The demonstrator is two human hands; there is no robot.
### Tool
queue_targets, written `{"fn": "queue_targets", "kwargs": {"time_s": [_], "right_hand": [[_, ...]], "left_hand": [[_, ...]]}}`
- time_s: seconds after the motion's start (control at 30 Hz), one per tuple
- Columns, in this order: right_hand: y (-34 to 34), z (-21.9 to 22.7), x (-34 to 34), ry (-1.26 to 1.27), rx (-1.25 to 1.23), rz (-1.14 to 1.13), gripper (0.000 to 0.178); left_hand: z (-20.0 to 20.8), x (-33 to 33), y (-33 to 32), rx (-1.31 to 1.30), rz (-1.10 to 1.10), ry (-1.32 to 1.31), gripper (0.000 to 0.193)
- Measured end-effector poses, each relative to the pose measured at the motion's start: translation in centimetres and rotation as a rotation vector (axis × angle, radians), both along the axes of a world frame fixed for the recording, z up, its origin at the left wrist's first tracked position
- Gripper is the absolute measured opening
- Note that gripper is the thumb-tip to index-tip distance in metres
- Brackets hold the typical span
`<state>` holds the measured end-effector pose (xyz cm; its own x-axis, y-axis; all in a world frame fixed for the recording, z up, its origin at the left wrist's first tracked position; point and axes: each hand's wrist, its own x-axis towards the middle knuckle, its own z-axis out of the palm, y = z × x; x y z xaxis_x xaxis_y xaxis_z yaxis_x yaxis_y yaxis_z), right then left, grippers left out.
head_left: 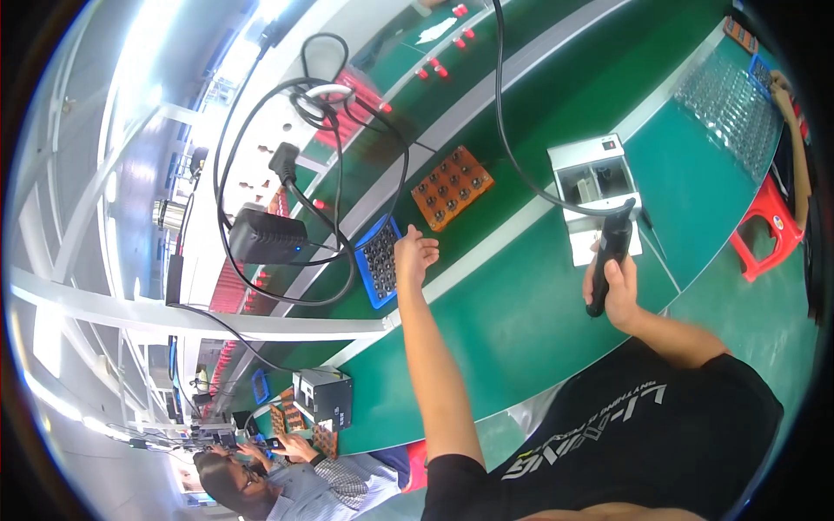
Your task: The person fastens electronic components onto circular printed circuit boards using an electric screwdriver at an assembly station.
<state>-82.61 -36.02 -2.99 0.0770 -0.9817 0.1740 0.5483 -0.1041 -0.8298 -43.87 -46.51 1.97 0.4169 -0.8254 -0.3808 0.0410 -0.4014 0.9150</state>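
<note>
Fingers of right hand (pixel 618 291) wrapped tight round black corded tool (pixel 610 253) before small white machine (pixel 596 187); left hand (pixel 415 253) loosely open, empty, beside blue tray (pixel 379 262), near orange tray (pixel 452 186) on green bench (pixel 521 304).

A: Which labels or screens appear on the green tabletop (pixel 521 321)?

B: Few. The white box-shaped device (pixel 596 187) at upper right carries a small dark rectangular panel with a red spot on its top edge. The black adapter (pixel 268 237) at left shows one tiny blue light.

A: Any packages or signs?

B: None discernible.
</note>
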Motion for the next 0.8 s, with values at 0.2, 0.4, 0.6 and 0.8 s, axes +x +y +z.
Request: {"fn": "queue_targets", "kwargs": {"time_s": [0.2,0.4,0.6,0.8], "right_hand": [[1.8,1.3,-1.0,-0.038,-0.012,0.004,0.055],[2.3,0.5,-0.9,0.035,0.052,-0.015,0.052],[3.1,1.4,1.3,0.031,-0.020,-0.007,0.052],[3.7,1.4,1.8,0.063,0.001,-0.016,0.054]], "left_hand": [[-3.6,6.5,-3.4,0.200,0.110,0.469,0.042],[-3.6,5.7,-3.8,0.239,0.104,0.433,0.030],[-3.3,7.8,-3.5,0.275,0.068,0.376,0.027],[-3.9,7.8,-2.4,0.204,0.100,0.501,0.019]]}}
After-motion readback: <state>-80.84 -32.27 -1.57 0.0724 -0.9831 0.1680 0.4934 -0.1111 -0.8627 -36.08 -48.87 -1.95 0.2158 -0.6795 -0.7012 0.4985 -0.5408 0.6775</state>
